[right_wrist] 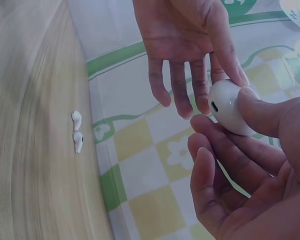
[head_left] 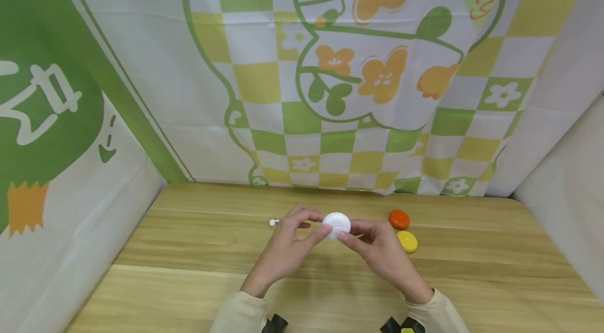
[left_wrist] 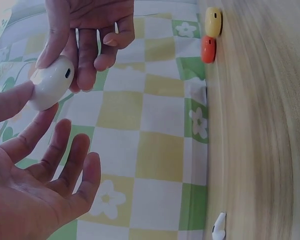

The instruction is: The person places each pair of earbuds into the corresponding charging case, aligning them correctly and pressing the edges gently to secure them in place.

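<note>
A white rounded earbud case (head_left: 336,223) is held up over the table between both hands. My left hand (head_left: 289,249) pinches its left side between thumb and index finger. From the other side, my right hand (head_left: 384,255) grips it with thumb and fingertips. A thin seam line crosses the face turned toward me, and a dark charging port (left_wrist: 68,73) shows on the case's edge in the left wrist view. On the table beyond my left hand lie two white earbuds, the upper earbud (right_wrist: 76,120) close to the lower earbud (right_wrist: 78,142) in the right wrist view.
Right of my right hand, a red rounded case (head_left: 399,219) and a yellow rounded case (head_left: 407,242) lie side by side on the wooden table (head_left: 472,270). A patterned cloth (head_left: 302,113) hangs behind the table's far edge, with cloth walls left and right.
</note>
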### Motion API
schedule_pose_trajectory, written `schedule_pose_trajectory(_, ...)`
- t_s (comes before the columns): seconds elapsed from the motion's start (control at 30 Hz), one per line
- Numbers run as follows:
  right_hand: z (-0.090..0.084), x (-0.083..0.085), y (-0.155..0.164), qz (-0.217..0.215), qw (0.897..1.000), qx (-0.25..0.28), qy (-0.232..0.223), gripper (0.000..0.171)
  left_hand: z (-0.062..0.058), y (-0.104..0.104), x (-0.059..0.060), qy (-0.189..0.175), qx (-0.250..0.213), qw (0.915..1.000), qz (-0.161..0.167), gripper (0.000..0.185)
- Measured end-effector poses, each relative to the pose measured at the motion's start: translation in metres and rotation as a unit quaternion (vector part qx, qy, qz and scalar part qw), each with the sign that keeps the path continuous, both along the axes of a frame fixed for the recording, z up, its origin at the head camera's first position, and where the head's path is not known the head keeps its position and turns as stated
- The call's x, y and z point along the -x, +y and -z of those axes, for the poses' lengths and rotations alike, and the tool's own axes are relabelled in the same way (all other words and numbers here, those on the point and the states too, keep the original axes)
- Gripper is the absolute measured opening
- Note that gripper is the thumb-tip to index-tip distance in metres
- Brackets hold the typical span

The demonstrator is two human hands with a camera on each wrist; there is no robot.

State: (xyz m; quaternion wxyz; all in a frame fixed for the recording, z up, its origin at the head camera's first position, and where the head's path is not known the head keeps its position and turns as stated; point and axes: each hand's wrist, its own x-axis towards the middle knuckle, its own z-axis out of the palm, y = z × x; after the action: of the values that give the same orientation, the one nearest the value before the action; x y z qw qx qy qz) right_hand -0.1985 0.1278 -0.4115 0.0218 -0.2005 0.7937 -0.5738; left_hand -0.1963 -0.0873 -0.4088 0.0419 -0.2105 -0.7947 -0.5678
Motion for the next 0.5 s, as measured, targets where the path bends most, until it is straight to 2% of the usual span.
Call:
schedule_pose_trajectory(0.27,0.0004,0.0009,0.0012,0.005,1.0,0.005,-0.006,0.021,-0.002,-0.0013,-0.0011,0.007,0.007,0.9999,0.004,0.022)
schedule_pose_trajectory(0.5,0.0019,0.0002,0.0005,-0.007,1.0,0.021,-0.019,0.022,-0.003,0.0004,-0.0023,0.019,0.001,0.9998,-0.011,0.024)
